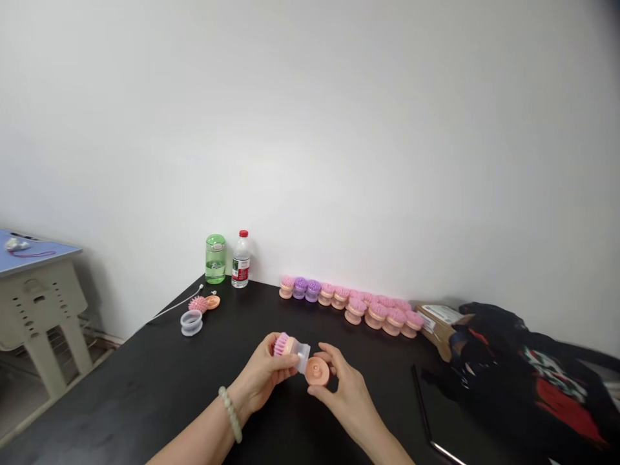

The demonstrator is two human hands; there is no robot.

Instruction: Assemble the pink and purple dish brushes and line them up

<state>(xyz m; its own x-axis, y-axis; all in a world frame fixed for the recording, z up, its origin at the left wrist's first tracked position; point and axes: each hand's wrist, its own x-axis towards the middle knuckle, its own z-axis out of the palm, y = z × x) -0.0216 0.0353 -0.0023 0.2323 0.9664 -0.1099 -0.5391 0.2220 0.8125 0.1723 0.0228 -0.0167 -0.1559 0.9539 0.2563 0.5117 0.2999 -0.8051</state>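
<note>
My left hand (264,373), with a pale green bead bracelet at its wrist, is closed around a brush head (285,345) with pink bristles, a peach band and a clear collar (303,356) pointing right. Between the thumb and fingers of my right hand (346,387) is a round peach cap (317,372), its inner side with a small central post facing me. The cap is right beside the end of the clear collar; whether they touch I cannot tell. Both hands are above the black table (223,358).
Several pink and purple brushes (378,313) line the wall. At left are a spiky pink piece (197,304), a peach disc (212,301), a clear ring (191,323), a cable, a green cup (216,259) and a bottle (241,261). A package (440,323) and dark bag (527,387) lie right.
</note>
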